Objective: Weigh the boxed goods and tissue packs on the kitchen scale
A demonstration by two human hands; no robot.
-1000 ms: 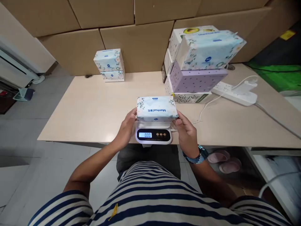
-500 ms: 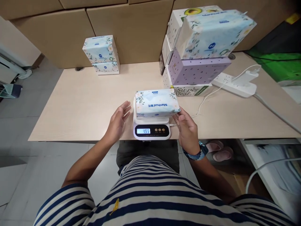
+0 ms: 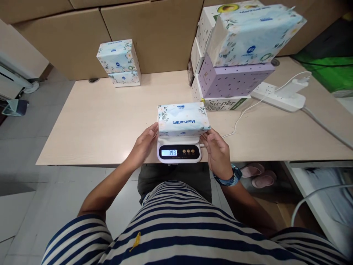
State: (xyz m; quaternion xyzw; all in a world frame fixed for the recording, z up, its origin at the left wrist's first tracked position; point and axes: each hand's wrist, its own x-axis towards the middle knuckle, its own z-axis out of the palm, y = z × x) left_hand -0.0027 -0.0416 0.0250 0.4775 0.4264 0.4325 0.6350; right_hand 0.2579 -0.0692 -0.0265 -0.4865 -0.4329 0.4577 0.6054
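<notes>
Head view: both hands, left (image 3: pixel 143 145) and right (image 3: pixel 217 152), clasp "Manhua" tissue pack (image 3: pixel 182 119) ends on scale (image 3: pixel 179 151) reading 393.

Pale-blue floral tissue pack (image 3: pixel 182 119); white scale (image 3: pixel 179 151).

Upper left of frame: two stacked tissue packs (image 3: pixel 119 62) sitting against cardboard boxes (image 3: pixel 149 35). Upper right: tilted tissue pack (image 3: pixel 255 33) resting atop purple dotted box (image 3: pixel 234 79), itself lying on white box (image 3: pixel 224 103). Right: power strip (image 3: pixel 281 97) lying on table (image 3: pixel 96 121). Lower right: pink slippers (image 3: pixel 259 176) showing beneath.
</notes>
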